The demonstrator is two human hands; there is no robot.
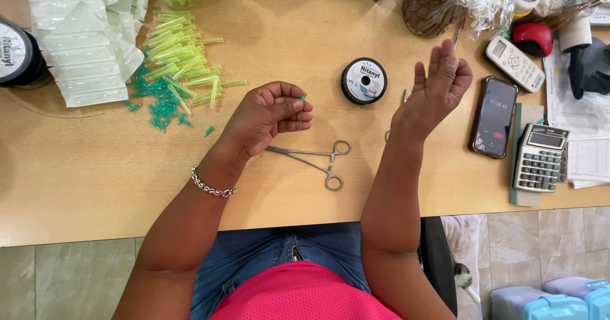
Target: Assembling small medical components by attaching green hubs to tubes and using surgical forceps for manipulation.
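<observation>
My left hand point(265, 116) is closed over the wooden table point(95, 180), pinching a small teal green tip point(302, 97) between thumb and fingers. A metal bracelet point(212, 186) circles that wrist. My right hand point(438, 86) is raised to the right, fingers loosely together; whether it pinches a fine thread I cannot tell. Metal forceps point(318, 158) lie on the table just below my left hand. A black thread spool point(363, 80) lies flat between the two hands.
Yellow-green tubes point(181, 56) and teal tips point(159, 104) are heaped at the left beside clear plastic packets point(82, 40). At the right lie a phone point(494, 116), a calculator point(540, 158), a remote point(515, 63) and papers point(584, 116). Another spool point(16, 52) sits at the left edge.
</observation>
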